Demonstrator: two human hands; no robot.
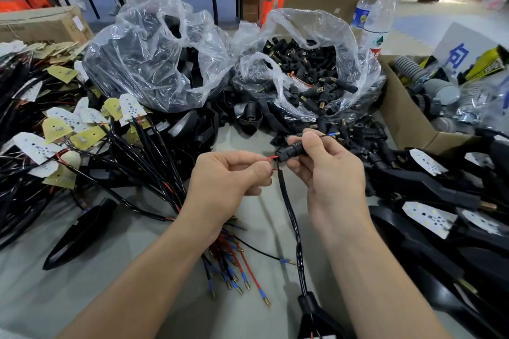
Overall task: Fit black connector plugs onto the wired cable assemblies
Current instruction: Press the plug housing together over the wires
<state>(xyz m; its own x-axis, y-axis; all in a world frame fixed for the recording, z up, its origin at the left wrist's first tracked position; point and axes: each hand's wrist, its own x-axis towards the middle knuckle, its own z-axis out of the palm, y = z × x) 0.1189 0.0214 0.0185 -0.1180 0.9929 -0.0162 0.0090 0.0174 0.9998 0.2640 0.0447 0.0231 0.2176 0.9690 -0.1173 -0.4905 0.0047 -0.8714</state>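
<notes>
Table [137, 242], grey and very full.

A big pile of cable assemblies [82, 129] with little white and yellow boards lies on the left side. Behind the middle sit two clear bags: the left bag [154, 44] holds black covers, and the right bag [308, 69] is open and full of small black plugs. A cardboard box [405, 118] sits on the right. Two water bottles [377, 16] stand behind the right bag. In the middle, above the table, the left hand [225, 181] and the right hand [330, 170] are close together. A black cable [289, 206] hangs down between them toward the near edge. The right hand holds one black connector plug [289, 151] between its thumb and curled fingers. The left hand pinches a red wire [271, 158] between thumb and first finger, and the wire reaches the plug's left end.
</notes>
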